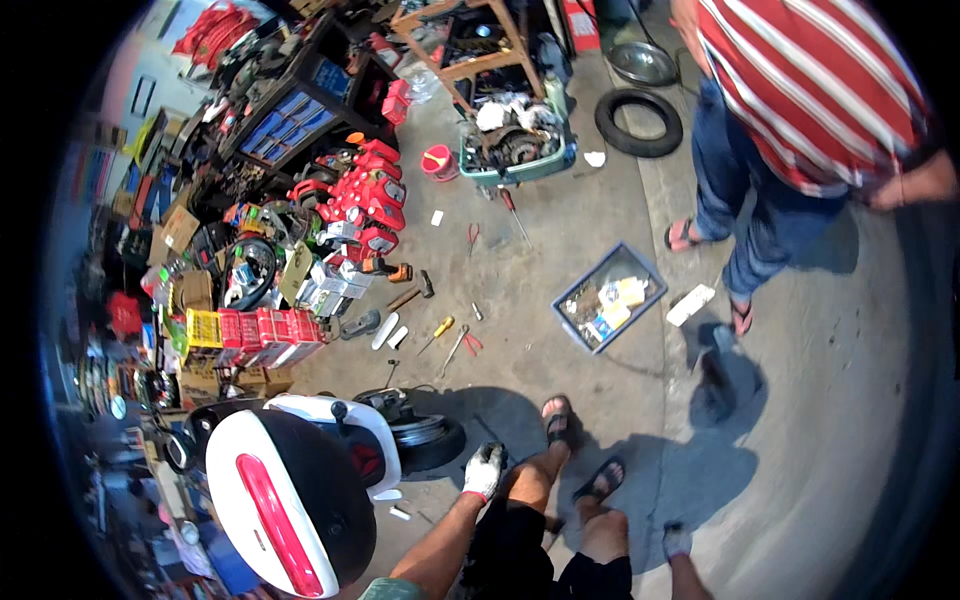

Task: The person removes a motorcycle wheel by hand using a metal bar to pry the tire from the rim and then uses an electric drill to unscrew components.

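Observation:
My left hand, in a pale work glove with dark fingertips, is beside my left knee and just right of the scooter's rear wheel. Its fingers point away from me and are too small to read; no held object shows. Low on the right, my right hand, gloved the same way, hangs apart from everything over the shaded floor. Its fingers are mostly hidden. The scooter carries a white and black top box with a red strip, which covers much of its body.
Tools lie ahead, among them a screwdriver, red-handled pliers and a hammer. A blue-rimmed bin, a green tub and a tire stand farther off. A person in a striped shirt stands right. Packed shelves line the left.

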{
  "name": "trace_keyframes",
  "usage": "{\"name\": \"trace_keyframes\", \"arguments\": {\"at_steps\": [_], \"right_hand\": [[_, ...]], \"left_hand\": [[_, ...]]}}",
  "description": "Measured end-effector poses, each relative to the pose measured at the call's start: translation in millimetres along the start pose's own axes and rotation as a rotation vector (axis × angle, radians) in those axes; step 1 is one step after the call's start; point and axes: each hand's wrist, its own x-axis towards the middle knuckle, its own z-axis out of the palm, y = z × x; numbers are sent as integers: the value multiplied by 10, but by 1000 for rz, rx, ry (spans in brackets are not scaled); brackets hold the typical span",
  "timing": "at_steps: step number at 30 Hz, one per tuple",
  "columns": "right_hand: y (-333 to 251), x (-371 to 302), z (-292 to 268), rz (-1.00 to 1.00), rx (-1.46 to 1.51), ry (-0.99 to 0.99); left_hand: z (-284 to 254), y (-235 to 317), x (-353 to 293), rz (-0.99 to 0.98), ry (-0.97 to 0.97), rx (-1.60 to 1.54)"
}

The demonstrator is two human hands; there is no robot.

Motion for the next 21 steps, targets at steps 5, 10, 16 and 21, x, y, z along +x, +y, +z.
{"name": "trace_keyframes", "arguments": {"at_steps": [5, 10, 16, 21], "right_hand": [[-244, -9, -394, 200, 207, -220], [-1938, 574, -1397, 70, 416, -209], [-2606, 1478, -2842, 33, 357, -60], [-3471, 2737, -4159, -169, 226, 132]], "left_hand": [[169, 622, 533, -54, -62, -9], [-128, 1183, 1073, -225, -158, -28], [-685, 1928, 1550, -200, -260, -398], [-1255, 1934, 1822, -181, -156, -164]]}}
